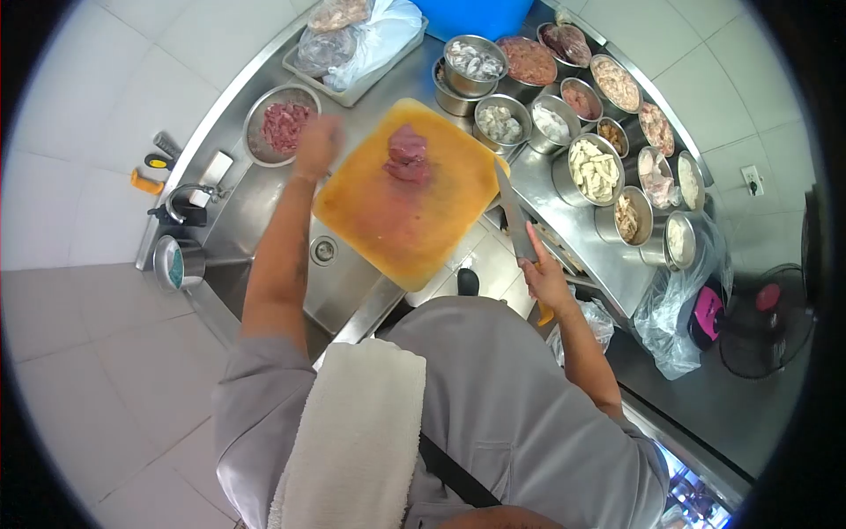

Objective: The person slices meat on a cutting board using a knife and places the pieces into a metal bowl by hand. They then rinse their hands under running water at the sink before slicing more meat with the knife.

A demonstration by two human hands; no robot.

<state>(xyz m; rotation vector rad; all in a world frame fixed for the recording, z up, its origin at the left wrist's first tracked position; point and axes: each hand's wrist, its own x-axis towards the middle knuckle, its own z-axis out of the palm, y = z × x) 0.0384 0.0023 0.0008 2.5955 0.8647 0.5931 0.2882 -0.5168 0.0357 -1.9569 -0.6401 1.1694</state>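
Your towel [357, 432] could brush the cutting board [405, 242] if you lean; right hand [545, 275] grips kitchen knife [514, 216], left hand [319, 145] too blurred to judge.

Meat [407, 157] lies on the board [379, 242]; left of it, a bowl [255, 144] holds scraps [284, 130]; right of it stand pots [570, 187].

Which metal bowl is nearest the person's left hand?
The bowl of red meat pieces: the left hand is right by its rim. The others stand farther off, most of them across the board.
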